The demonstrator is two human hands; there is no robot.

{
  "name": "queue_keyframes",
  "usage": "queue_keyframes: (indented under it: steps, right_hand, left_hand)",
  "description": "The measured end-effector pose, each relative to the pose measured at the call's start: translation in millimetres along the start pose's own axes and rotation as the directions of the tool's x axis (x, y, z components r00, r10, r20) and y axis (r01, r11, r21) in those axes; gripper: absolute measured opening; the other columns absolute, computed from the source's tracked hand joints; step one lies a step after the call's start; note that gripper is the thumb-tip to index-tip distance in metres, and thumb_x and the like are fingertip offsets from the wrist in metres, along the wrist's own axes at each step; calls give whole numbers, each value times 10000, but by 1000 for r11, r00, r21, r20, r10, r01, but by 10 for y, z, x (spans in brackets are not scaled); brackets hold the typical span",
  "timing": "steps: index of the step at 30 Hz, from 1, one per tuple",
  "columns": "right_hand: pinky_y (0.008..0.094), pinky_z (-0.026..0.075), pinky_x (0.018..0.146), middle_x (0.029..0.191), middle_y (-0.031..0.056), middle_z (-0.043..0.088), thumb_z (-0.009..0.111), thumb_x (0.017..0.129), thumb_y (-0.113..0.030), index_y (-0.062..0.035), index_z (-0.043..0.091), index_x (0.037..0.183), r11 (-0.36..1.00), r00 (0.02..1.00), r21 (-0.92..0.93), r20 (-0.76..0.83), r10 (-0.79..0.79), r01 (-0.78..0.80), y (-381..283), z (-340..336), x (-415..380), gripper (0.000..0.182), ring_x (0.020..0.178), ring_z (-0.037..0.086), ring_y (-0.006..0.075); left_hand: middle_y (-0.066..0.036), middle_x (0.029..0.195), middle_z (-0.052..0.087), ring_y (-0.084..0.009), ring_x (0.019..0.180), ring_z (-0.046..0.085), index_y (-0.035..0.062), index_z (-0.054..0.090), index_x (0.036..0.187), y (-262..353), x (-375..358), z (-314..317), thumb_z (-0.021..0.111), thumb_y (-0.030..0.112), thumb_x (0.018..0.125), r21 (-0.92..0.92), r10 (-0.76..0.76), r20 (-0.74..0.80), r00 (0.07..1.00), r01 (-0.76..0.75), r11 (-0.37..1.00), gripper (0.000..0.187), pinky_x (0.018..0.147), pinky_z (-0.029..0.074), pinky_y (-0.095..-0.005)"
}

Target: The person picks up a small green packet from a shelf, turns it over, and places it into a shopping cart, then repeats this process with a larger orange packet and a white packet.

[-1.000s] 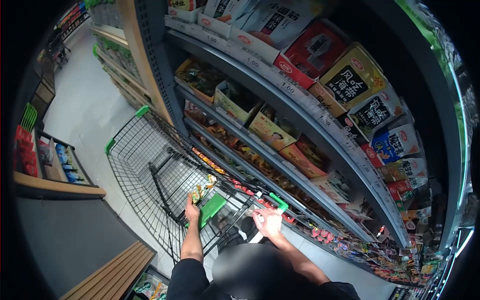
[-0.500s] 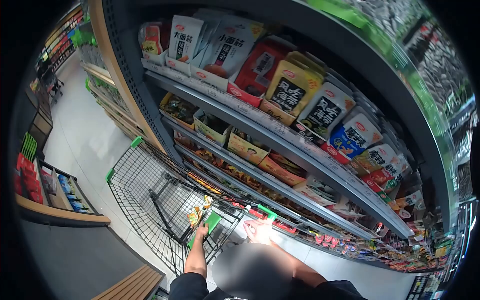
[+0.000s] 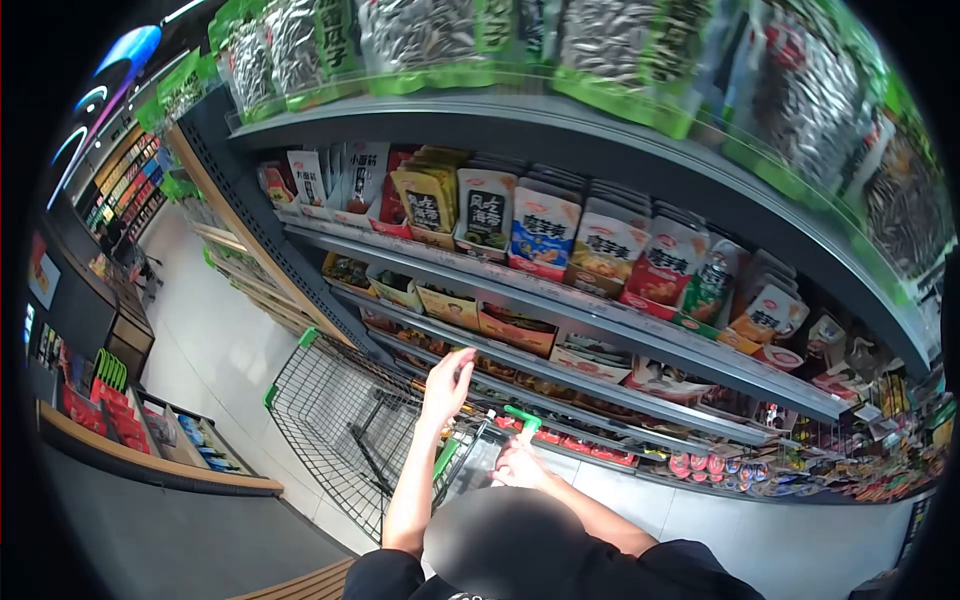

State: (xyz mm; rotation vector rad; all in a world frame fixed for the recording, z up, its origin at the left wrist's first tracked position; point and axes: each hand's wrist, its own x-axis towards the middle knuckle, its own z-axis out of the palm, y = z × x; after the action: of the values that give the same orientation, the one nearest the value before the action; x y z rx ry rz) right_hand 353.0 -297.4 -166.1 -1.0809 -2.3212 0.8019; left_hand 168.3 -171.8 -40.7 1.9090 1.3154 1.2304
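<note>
My left hand (image 3: 448,387) is raised over the near end of the shopping cart (image 3: 335,395), in front of the lower shelves. Its fingers are loosely bent and partly apart, and I see nothing in them. My right hand (image 3: 522,466) is close to my body, just below the green end of the cart handle (image 3: 522,418). The fingers there are curled in; whether they grip something is hidden. Part of the green panel (image 3: 446,455) at the cart's near end shows beside my left forearm.
A shelf (image 3: 560,285) of bagged snacks runs along the right, with blue (image 3: 543,232) and yellow (image 3: 424,203) packets. Silver-and-green bags (image 3: 425,45) fill the shelf above. On the left stands a wood-edged display (image 3: 150,470); a tiled aisle (image 3: 205,290) lies beyond the cart.
My left hand has come up off the green panel, rising away from the orange-and-white packets there. My right hand's fingers have curled in. The view has turned toward the right and upper shelves.
</note>
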Motion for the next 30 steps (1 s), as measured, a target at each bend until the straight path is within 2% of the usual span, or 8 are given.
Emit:
queue_keyframes:
  steps: [4,9,10,12,19,22,25,30]
  right_hand:
    - [416,320,987,788,45,643,718,721,-327,-103,710,723,1000,999,-4,34,-24,24,52,-12,-77,224,965,530,237]
    - [387,325,976,788,35,656,714,723,-332,-107,717,713,997,997,10,-27,-77,77,181,74,-198,225,962,538,231]
    - [388,326,974,789,37,658,714,724,-331,-106,718,715,996,995,13,-40,-88,89,169,44,-220,226,960,539,229]
    - [397,332,970,801,48,666,715,725,-341,-97,722,734,997,996,7,-41,-74,75,174,11,-279,244,964,544,231]
    - [409,326,993,807,61,665,700,755,-396,-86,729,750,997,997,-44,-53,-60,58,258,12,-429,312,968,551,250]
    - [409,328,999,794,66,669,692,754,-414,-84,735,755,996,996,-59,-59,-71,68,262,-36,-489,333,963,554,253]
    - [411,330,1004,792,67,675,687,754,-426,-83,737,758,996,995,-59,-59,-77,73,294,-27,-509,347,967,557,255]
    - [411,337,998,785,58,673,688,765,-426,-86,732,739,995,996,-75,-56,-70,66,306,-26,-569,344,962,557,256]
  left_hand:
    - [-136,961,638,-345,973,574,29,629,978,422,580,202,598,63,842,285,245,124,962,-270,920,143,815,474,-394]
    - [-236,951,615,-437,871,592,55,620,965,262,989,501,617,113,806,410,145,211,967,-222,885,169,709,478,-517]
    - [-236,960,617,-431,904,584,37,614,951,171,1033,549,615,127,813,460,108,219,970,-200,865,165,737,475,-508]
    - [-236,969,617,-420,931,577,25,616,956,67,1144,612,636,161,807,427,222,193,956,-285,858,203,766,475,-493]
    - [-208,1097,619,-382,1032,572,38,617,1089,-102,1488,728,693,310,783,636,-28,434,900,-284,717,416,885,456,-441]
    - [-202,1011,643,-379,970,595,15,648,991,-123,1475,742,689,318,788,668,38,384,923,-306,679,366,841,475,-441]
    - [-211,1003,640,-388,985,587,9,641,986,-117,1473,755,681,329,792,695,-19,387,922,-279,662,376,842,472,-449]
    - [-235,984,626,-414,961,576,-1,621,989,-94,1375,774,627,294,827,636,138,325,936,-324,700,336,817,471,-471]
